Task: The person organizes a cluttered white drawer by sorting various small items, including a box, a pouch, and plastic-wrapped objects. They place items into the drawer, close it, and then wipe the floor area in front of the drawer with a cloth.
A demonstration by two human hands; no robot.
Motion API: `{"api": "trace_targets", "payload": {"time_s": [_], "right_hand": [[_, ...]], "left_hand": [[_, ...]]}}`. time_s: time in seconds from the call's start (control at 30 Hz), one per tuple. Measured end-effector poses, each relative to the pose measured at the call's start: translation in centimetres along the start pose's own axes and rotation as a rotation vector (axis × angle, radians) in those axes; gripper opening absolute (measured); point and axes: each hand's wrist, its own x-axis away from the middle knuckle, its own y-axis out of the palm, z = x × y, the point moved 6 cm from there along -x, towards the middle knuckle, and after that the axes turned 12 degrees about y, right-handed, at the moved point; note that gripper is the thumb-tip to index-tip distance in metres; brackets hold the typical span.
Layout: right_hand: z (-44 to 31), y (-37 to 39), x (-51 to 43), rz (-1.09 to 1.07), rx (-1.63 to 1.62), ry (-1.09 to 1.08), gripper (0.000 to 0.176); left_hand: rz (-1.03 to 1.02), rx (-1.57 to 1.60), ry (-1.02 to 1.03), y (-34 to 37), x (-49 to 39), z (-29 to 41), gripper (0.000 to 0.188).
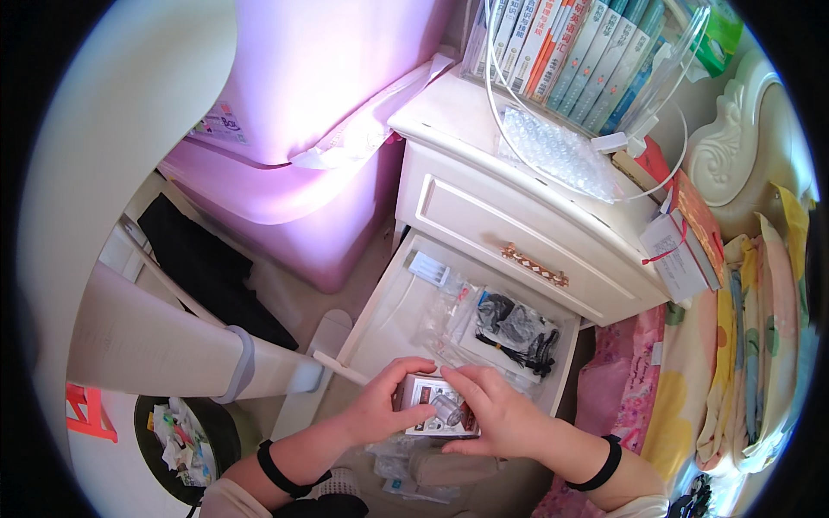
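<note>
A small printed box [424, 392] is held between my two hands above the front of a pulled-out drawer [363, 330]. My left hand [392, 401] grips its left side, the thumb on a small clear cylindrical piece [447, 410] on the box's top face. On the right side, my right hand [495, 408] has its fingers against the box and that piece. Inside the drawer lie a bag of black cables [518, 324], clear plastic bags [447, 311] and a small white pack [429, 269] near the back left corner.
The white nightstand [447, 123] bears bubble wrap [557, 152], a white cable and a rack of books [583, 58]. Pink storage bins [285, 239] stand left of it. A waste bin [178, 447] is at lower left. Beige pouch [453, 465] and plastic bags lie below my hands; bedding [673, 388] is right.
</note>
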Motion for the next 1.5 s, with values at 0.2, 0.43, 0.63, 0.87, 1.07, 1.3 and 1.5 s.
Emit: {"api": "trace_targets", "payload": {"time_s": [0.2, 0.43, 0.63, 0.87, 1.07, 1.3, 1.5], "right_hand": [[1.6, 1.7, -0.9, -0.063, -0.161, 0.153, 0.096], [7.7, 2.2, -5.8, -0.105, -0.502, 0.197, 0.078], [15.3, 4.6, -18.5, 0.216, 0.224, 0.355, 0.051], [15.9, 6.6, -23.7, 0.359, 0.672, 0.402, 0.031], [18.1, 3.5, -15.9, 0.324, 0.036, 0.613, 0.032], [21.0, 3.1, -5.3, 0.02, -0.682, 0.839, 0.041], [14.8, 1.2, -3.9, -0.316, -1.084, 0.74, 0.057]], "left_hand": [[-0.107, 0.019, -0.054, -0.7, -0.1, 0.7, 0.081], [0.118, -0.008, -0.12, -3.3, 0.2, -0.1, 0.081], [0.344, -0.121, 0.121, -4.7, 0.2, 0.4, 0.077], [0.709, 0.195, 0.176, -6.8, 1.7, -1.0, 0.062], [0.726, 0.156, 0.248, -6.6, 1.3, 0.0, 0.062], [0.647, 0.139, -0.066, -4.8, -3.2, 0.3, 0.074], [0.454, 0.078, -0.156, -3.5, -8.8, -1.3, 0.093]]}}
